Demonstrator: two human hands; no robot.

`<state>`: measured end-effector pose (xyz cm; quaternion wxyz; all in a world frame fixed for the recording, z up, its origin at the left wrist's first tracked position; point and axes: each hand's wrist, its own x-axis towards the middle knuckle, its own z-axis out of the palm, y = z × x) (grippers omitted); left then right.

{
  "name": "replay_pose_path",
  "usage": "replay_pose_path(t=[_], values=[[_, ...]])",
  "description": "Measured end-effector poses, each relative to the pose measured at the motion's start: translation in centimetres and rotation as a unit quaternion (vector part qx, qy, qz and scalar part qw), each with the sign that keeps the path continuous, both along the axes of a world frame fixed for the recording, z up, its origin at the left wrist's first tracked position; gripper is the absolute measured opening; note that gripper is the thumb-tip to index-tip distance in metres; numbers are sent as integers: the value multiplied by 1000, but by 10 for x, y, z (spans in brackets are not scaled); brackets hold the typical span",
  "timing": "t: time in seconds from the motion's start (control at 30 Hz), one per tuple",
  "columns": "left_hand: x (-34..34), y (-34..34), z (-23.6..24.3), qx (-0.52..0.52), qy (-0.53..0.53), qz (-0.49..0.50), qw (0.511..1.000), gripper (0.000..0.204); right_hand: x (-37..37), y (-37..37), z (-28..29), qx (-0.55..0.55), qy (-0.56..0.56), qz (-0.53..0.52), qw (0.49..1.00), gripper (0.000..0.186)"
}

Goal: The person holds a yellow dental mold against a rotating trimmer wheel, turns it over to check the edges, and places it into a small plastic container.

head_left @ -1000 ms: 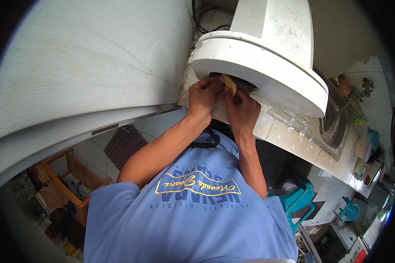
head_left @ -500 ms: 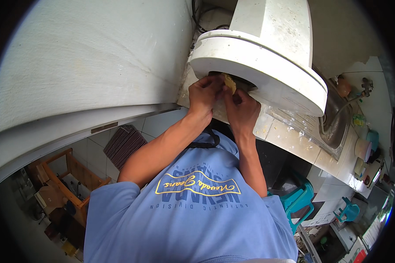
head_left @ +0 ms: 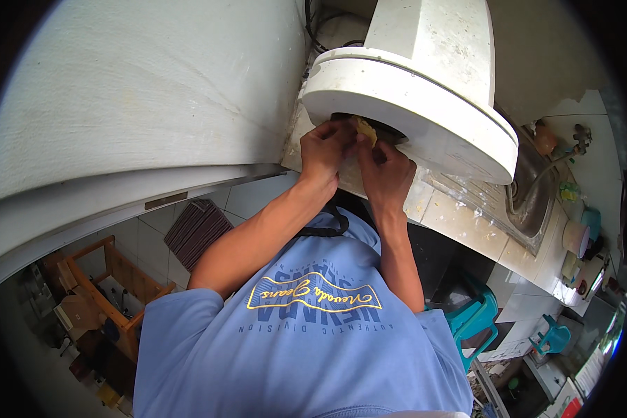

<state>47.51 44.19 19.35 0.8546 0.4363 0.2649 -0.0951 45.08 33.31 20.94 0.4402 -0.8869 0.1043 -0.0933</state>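
Note:
A small pale yellow piece with an uneven edge, perhaps dough or food, is pinched between my two hands. My left hand has its fingers bent, with the fingertips at the piece's left side and partly in shadow. From the right, the thumb and fingers of my right hand close on the piece's lower edge. Both hands work just under the rim of a large white machine, at a dark opening in its underside. What lies inside that opening is mostly hidden.
The machine stands over a tiled counter with white and yellow specks. Right of it is a steel sink with a hose and tap. A large white door or panel fills the left. Teal plastic chairs stand lower right, a wooden frame lower left.
My hands stay in nearly the same place. The right hand has shifted very slightly right, and the yellow piece has turned a little between the fingers.

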Motion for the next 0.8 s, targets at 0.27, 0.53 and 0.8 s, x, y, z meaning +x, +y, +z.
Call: replay_pose_path(t=[0.27, 0.53, 0.8], values=[[0, -1, -2, -5, -8, 9, 1000, 10, 3, -1, -4, 1, -21, 0, 1000, 39], [0, -2, -3, -4, 0, 6, 1000, 10, 2, -2, -2, 1, 15, -5, 1000, 35], [1, 0, 5, 23, 8, -37, 999, 14, -6, -4, -3, 5, 13, 1, 1000, 35]])
